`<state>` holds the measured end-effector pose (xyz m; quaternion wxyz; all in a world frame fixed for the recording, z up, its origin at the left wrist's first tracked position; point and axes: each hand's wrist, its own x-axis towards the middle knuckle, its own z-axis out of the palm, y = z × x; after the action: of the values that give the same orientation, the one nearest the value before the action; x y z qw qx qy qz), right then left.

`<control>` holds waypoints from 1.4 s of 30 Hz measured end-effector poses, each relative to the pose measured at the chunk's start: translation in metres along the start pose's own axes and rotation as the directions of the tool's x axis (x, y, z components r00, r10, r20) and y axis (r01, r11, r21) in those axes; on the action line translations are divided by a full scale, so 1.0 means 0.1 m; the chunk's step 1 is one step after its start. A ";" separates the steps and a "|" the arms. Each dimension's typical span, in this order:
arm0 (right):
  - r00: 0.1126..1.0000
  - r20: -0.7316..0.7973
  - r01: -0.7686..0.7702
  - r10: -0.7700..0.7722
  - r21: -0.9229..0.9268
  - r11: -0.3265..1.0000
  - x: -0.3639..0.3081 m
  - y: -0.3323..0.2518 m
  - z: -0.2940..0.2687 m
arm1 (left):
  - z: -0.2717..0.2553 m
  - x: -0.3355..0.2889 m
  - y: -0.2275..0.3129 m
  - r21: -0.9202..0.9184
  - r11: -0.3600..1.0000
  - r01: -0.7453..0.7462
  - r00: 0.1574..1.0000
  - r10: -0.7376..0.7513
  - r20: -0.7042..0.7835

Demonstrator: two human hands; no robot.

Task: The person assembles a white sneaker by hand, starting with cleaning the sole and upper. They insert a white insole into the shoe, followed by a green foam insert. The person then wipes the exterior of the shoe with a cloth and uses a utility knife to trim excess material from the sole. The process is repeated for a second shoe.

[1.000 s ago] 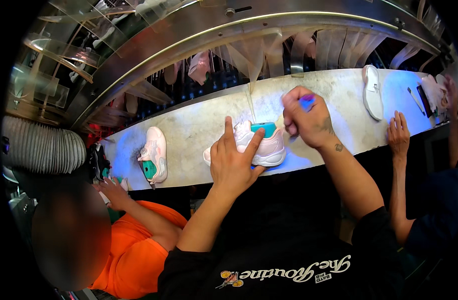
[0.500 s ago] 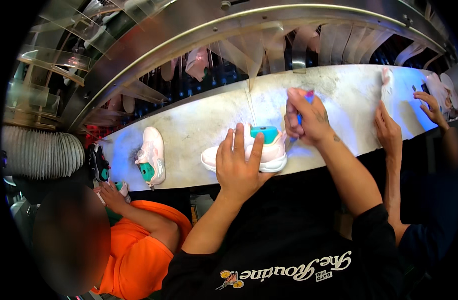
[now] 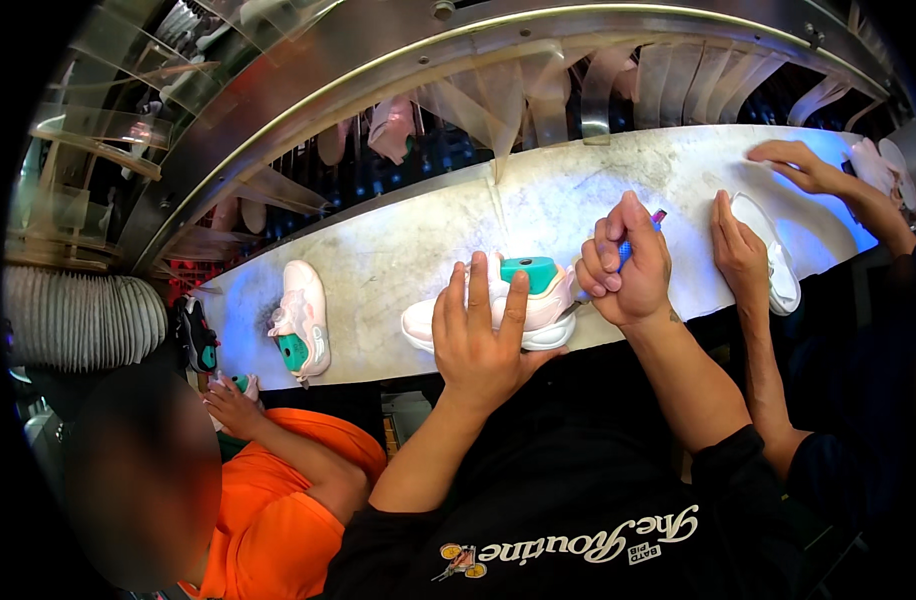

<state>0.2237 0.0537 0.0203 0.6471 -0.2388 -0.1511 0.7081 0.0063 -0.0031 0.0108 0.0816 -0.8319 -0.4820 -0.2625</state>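
Observation:
A pale pink sneaker (image 3: 548, 304) with a white sole and a green insert lies on the pale work surface, toe to the left. Across its side my left hand (image 3: 476, 350) is spread, the thumb by the sole near the heel, holding it. My right hand (image 3: 630, 270) is closed round a slim blue-handled tool (image 3: 626, 249), whose reddish end sticks out above the fist. Something thin and dark shows between that fist and the shoe's heel; whether it touches the shoe I cannot tell.
Another pink sneaker (image 3: 303, 320) stands to the left, with a black shoe (image 3: 194, 335) beyond. A person in an orange shirt (image 3: 278, 500) works at left; at right, another person's hand (image 3: 741, 250) touches a white sole (image 3: 768, 250). Clear strips (image 3: 668, 85) hang behind.
My right hand has come down and slightly right with the blue-handled tool. My left hand stays on the sneaker. At right, the co-worker's hands have moved and a white sole now lies nearer.

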 end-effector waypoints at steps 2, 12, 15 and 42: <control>1.000 0.000 0.030 -0.030 0.018 0.999 -0.02 0.02 0.07 | -0.01 0.01 0.00 -0.011 1.000 0.008 1.000 -0.008 0.012; 0.999 -0.037 -0.028 0.017 -0.321 0.947 -0.05 -0.03 0.20 | 0.05 -0.03 -0.01 -0.046 0.999 0.005 0.999 -0.007 -0.046; 0.995 -0.095 -0.024 0.000 -0.254 0.967 -0.04 0.05 0.16 | 0.03 0.02 -0.03 -0.032 0.999 -0.005 1.000 0.005 -0.021; 0.998 -0.016 0.067 -0.065 0.160 0.985 -0.26 0.22 -0.41 | 0.25 -0.10 0.16 -0.159 0.987 0.002 0.981 -0.033 -0.193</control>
<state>0.2286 0.0220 -0.0220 0.6881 -0.1845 -0.0976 0.6949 0.0246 -0.0093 -0.0142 0.0599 -0.8019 -0.4565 -0.3807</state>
